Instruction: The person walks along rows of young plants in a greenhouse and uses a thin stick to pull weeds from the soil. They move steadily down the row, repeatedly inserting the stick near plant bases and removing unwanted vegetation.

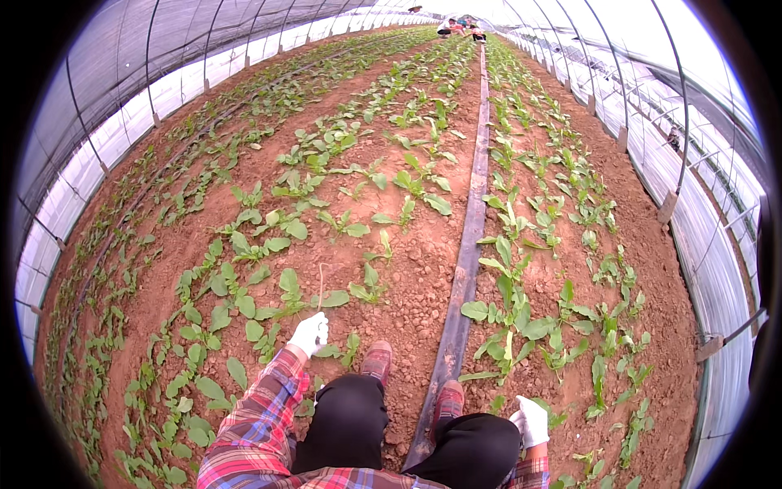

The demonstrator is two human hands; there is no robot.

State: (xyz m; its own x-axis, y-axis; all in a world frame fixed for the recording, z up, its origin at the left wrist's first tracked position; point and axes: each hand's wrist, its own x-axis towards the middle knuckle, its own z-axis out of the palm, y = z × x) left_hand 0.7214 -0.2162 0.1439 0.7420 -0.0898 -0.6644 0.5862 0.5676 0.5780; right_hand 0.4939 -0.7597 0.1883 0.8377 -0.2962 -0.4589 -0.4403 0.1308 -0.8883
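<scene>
My left hand, in a white glove, is closed with a thin pale stalk or wire standing up from it, bent at its top. Young leafy seedlings grow in the soil just beyond and left of that hand. Beside my right knee is my right hand, also white-gloved, with its fingers curled down. Whether it holds anything is hidden. Leafy plants stand close in front of it. Between my feet a flat dark irrigation hose runs away along the bed.
Red-brown crumbly soil carries rows of seedlings up the plastic greenhouse tunnel. My shoes straddle the hose. Another dark hose lies further left. Metal hoops set in blocks line the right side. Several people crouch at the far end.
</scene>
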